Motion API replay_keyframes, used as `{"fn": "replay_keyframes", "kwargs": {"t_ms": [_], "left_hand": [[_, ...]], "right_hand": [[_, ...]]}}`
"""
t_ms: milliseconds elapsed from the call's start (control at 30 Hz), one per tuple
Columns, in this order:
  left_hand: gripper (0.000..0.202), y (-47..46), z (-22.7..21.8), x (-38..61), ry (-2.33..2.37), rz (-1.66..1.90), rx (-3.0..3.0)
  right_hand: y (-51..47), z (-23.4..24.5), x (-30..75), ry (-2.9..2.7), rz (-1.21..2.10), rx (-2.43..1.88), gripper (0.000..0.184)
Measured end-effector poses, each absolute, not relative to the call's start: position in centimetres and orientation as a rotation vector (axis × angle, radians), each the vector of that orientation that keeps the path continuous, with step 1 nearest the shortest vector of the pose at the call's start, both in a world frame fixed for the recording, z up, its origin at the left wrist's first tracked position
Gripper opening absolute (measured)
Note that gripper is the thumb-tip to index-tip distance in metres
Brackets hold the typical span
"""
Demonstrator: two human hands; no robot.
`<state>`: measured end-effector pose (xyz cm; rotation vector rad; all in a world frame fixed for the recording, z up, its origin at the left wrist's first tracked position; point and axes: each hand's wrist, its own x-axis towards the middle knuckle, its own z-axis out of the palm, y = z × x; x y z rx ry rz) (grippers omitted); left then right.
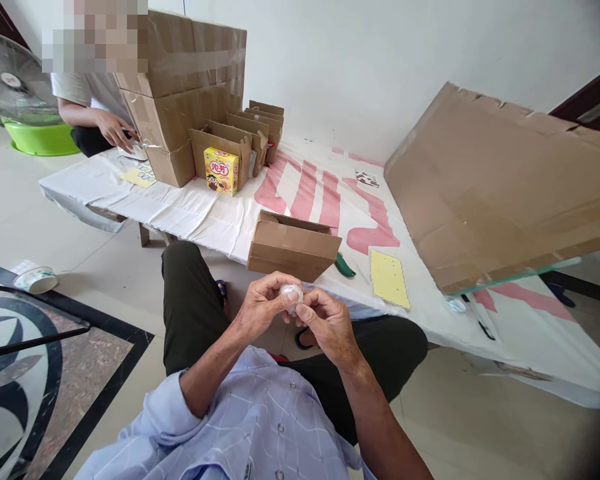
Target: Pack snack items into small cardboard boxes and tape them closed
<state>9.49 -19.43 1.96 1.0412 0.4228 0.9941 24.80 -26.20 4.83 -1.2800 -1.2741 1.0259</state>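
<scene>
Above my lap, a small whitish, shiny roll [292, 296] that looks like clear tape is pinched between my two hands. My left hand [266, 305] grips it from the left with thumb and fingers. On the right side, my right hand [326, 321] has its thumb and fingertips closed at the roll's edge. The far side of the roll is hidden by my fingers. Just beyond my hands, an open cardboard box [294, 248] stands at the table's front edge. Close to it lie a dark green curved object [345, 265] and a yellow card [390, 279].
Stacked cartons [180, 93] stand at the table's left, with several small open boxes and a yellow snack box [221, 171] beside them. A large cardboard panel [505, 193] leans at right. Another person's hand [114, 129] is at far left, near a fan [13, 80].
</scene>
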Motion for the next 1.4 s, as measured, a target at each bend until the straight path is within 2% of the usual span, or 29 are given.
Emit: {"fn": "replay_keyframes", "kwargs": {"t_ms": [367,533,800,1100,1267,1400], "left_hand": [[0.049,-19.6,1.5,10.1,0.486,0.947,0.918],[0.053,-19.6,1.8,10.2,0.46,0.906,0.847],[0.05,-19.8,2.0,10.6,0.491,0.954,0.966],[0.041,-19.7,2.2,10.2,0.494,0.919,1.139],[0.049,-19.6,1.5,10.2,0.437,0.913,1.171],[0.047,-19.4,1.2,10.1,0.426,0.902,1.201]], "right_hand": [[-26.0,3.9,25.4,-1.187,1.136,-1.208,0.05],[-26.1,3.3,25.5,-1.165,1.076,-1.159,0.054],[-26.1,3.5,25.3,-1.187,0.972,-1.3,0.055],[-26.1,3.2,25.4,-1.158,1.016,-1.245,0.056],[-26.1,3.1,25.8,-1.141,1.05,-1.248,0.056],[-26.2,2.5,25.9,-1.117,1.111,-1.223,0.06]]}}
